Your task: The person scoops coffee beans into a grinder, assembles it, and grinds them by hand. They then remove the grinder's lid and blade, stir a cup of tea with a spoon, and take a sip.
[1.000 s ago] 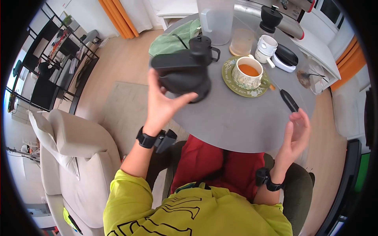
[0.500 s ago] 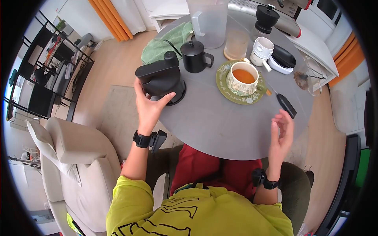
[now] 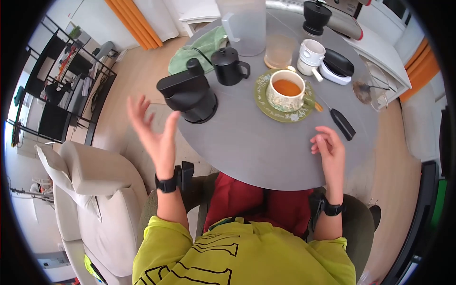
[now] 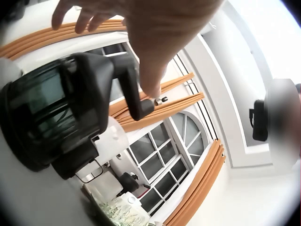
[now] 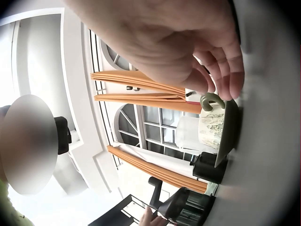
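Observation:
A black vessel [image 3: 190, 97] with a bent, crank-like arm on top stands upright at the left table edge. In the left wrist view its dark see-through body [image 4: 47, 108] shows; its exact kind I cannot tell. My left hand [image 3: 154, 137] is just off it, fingers spread and holding nothing. The right hand [image 3: 330, 149] hovers over the front right of the table, loosely curled with nothing in it. Closest to that hand lies a black-handled utensil [image 3: 343, 124]. A patterned cup [image 3: 285, 100] of orange-brown drink sits on a green saucer [image 3: 266, 107], beyond the right hand.
Behind the vessel stand a small black lidded pot [image 3: 228, 69] and a green cloth [image 3: 183, 59]. A clear pitcher [image 3: 244, 31], a glass [image 3: 278, 50], stacked white cups [image 3: 310, 56], a black grinder [image 3: 316, 16] and a black-topped white device [image 3: 337, 69] line the back. The grey table [image 3: 247, 152] has a rounded front edge.
The left hand carried the black vessel leftward, stood it near the table's left edge and let go, drawing back. My right hand moved left, its fingers curling more loosely inward.

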`<state>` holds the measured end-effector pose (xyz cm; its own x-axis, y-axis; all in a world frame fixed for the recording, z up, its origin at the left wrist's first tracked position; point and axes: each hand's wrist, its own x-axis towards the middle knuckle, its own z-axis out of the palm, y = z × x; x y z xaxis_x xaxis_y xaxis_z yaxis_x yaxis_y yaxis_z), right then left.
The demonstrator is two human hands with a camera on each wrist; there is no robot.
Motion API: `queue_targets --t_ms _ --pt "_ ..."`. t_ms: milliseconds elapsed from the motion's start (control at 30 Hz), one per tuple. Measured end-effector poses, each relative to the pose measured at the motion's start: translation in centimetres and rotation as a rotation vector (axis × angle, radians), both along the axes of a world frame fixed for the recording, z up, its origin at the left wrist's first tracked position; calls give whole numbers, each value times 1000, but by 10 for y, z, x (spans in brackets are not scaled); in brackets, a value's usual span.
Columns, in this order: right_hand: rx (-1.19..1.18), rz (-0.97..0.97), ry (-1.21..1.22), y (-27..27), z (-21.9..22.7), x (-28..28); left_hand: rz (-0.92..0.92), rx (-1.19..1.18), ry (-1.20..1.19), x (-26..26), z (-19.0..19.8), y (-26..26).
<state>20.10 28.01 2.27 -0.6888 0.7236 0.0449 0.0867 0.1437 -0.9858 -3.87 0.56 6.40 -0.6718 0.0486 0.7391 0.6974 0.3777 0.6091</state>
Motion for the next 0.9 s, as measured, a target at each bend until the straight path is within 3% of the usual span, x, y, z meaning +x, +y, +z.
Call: queue_targets --t_ms 33,100,133,200,267,400,567,900 --pt "-54 59 -34 3 2 1 -13 -6 -7 12 9 0" --pt "-114 84 -40 9 0 -1 -173 177 -277 32 23 1" --pt "-169 119 -36 11 0 -5 -362 203 -363 36 28 9" --pt "-213 151 -47 10 3 -12 -635 115 -772 42 28 28" --pt "-255 178 -59 11 6 -20 -786 15 -1103 37 15 56" --pt "-387 226 -24 18 1 -34 -784 -129 -1178 4 -29 101" --pt "-506 264 33 20 -1 -45 -769 -221 -1203 -6 -35 133" --pt "-618 258 79 17 -6 -57 -871 -110 -1317 -12 -38 144"
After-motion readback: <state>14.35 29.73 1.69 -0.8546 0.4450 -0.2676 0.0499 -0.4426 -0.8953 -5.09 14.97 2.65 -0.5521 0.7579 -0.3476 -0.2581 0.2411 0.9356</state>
